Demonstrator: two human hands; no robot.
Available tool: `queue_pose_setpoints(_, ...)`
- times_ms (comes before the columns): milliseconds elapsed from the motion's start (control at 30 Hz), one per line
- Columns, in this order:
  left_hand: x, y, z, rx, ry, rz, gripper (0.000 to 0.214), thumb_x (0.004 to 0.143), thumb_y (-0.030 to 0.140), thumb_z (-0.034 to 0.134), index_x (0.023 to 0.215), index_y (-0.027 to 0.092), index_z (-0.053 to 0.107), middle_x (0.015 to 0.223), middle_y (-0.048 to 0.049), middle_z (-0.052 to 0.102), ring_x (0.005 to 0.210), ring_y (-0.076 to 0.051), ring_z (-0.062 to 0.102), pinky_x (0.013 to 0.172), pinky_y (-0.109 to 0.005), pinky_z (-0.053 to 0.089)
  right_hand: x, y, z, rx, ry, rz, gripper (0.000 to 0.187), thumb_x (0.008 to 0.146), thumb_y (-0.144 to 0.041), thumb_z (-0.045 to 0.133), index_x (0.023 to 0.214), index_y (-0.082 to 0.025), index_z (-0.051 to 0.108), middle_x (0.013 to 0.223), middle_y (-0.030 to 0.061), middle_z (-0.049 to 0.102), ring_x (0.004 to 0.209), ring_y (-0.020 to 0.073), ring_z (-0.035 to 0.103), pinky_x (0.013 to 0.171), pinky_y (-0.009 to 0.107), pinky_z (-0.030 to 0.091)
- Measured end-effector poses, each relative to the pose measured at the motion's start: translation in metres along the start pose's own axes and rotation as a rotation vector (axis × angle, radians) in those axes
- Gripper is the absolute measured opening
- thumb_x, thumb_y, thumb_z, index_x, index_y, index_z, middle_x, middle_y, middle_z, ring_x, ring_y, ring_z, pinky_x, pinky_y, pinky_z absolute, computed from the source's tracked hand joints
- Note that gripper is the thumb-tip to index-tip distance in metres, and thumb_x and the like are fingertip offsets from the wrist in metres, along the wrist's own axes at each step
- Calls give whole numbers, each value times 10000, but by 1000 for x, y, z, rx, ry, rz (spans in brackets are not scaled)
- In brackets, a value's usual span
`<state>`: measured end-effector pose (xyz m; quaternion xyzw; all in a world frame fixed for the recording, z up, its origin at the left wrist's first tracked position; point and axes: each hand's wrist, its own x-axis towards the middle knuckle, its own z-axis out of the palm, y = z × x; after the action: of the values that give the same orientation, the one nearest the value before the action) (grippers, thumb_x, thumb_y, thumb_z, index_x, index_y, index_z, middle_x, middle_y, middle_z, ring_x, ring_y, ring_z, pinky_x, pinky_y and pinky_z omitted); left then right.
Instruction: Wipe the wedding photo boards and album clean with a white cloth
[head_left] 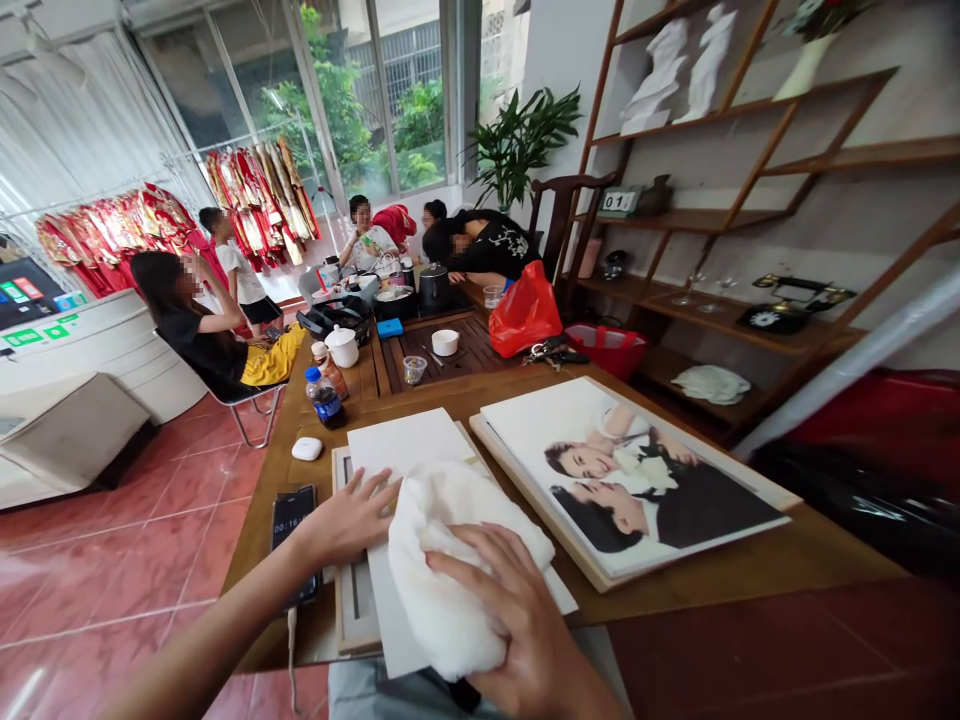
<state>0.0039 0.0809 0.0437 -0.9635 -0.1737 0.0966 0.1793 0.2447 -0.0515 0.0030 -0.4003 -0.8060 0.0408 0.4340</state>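
My right hand [517, 610] grips a bunched white cloth [442, 590], its fingers curled over the top. The cloth rests on a white board [405, 435] that lies at an angle on a light wooden frame [349, 610]. Fingers spread, my left hand [356, 515] lies on the board's left edge, its fingertips close to the cloth. The cloth hides the middle of the board. Just right of it, a large photo print [622, 470] of a couple lies on another wooden-edged panel.
A phone [294, 540] with a cable lies left of the frame, near an earbud case [307, 449] and a cola bottle [324, 400]. Farther back are a red plastic bag [525, 310], a white cup [445, 343] and a teapot [342, 346]. Several people sit or stand around the table.
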Motion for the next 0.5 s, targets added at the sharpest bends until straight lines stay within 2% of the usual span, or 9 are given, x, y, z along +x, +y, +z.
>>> queue_pose_setpoints(133, 0, 3, 6, 73, 97, -8, 473, 976, 264, 611, 1437, 309, 515, 1522, -132, 482, 1394, -342, 483, 1100, -566, 413, -2, 0, -1, 4, 31, -18, 666, 712, -396, 623, 1361, -268, 558, 1321, 117, 559, 1137, 344, 560, 985, 523, 408)
queue_pose_setpoints(200, -2, 5, 7, 119, 133, 0, 403, 1004, 295, 582, 1404, 321, 536, 1541, -124, 466, 1384, -327, 499, 1096, -565, 416, -5, 2, -5, 15, 96, -22, 653, 738, -408, 612, 1373, -270, 544, 1318, 120, 553, 1143, 345, 561, 963, 511, 434)
queue_pose_setpoints(267, -3, 8, 6, 157, 159, 9, 429, 1012, 285, 574, 1432, 326, 497, 1554, -131, 453, 1378, -321, 509, 1085, -562, 427, -9, 7, -13, -1, 174, -7, 623, 790, -448, 580, 1386, -275, 530, 1332, 127, 535, 1151, 349, 562, 939, 497, 456)
queue_pose_setpoints(400, -4, 14, 0, 233, 171, 10, 581, 1013, 178, 534, 1545, 324, 352, 1561, -134, 451, 1373, -321, 522, 1051, -521, 474, -11, 27, -43, -155, 284, 48, 579, 883, -431, 503, 1441, -274, 484, 1344, 141, 506, 1148, 357, 559, 936, 499, 462)
queue_pose_setpoints(500, -5, 17, 0, 272, 192, 0, 595, 1018, 165, 506, 1564, 325, 332, 1565, -123, 449, 1370, -315, 529, 1042, -485, 488, -5, 47, -71, -376, 352, 39, 632, 891, -370, 553, 1502, -276, 424, 1334, 153, 516, 1149, 375, 568, 939, 512, 460)
